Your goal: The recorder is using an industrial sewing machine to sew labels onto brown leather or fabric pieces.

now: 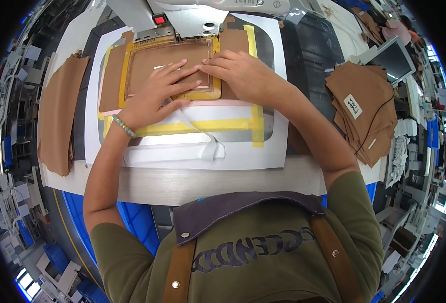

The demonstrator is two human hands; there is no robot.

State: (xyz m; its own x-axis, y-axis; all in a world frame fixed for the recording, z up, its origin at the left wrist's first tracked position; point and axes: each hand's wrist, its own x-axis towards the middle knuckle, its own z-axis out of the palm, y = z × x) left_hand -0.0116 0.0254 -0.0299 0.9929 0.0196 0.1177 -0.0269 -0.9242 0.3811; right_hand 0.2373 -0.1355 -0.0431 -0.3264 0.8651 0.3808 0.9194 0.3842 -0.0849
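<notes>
A yellow-edged rectangular clamp frame point(198, 94) lies over a brown fabric panel point(152, 55) under the head of a sewing machine point(192, 17). My left hand point(160, 93) rests flat across the frame's lower part, fingers spread, with nothing held. From the right, my right hand point(243, 76) reaches over the frame's right side. Its fingers are drawn together, and their tips meet my left index finger; whatever they pinch is too small to make out. A small white piece near my left fingers is partly covered. Below the left hand hangs a loose white strip point(210, 146).
A white template board point(276, 146) with yellow tape surrounds the frame. Folded brown fabric point(61, 116) lies at left; a stack of brown pieces point(364, 106) with a white label and dark cord sits at right, near a small screen point(394, 58). Blue bins point(137, 222) stand below the table edge.
</notes>
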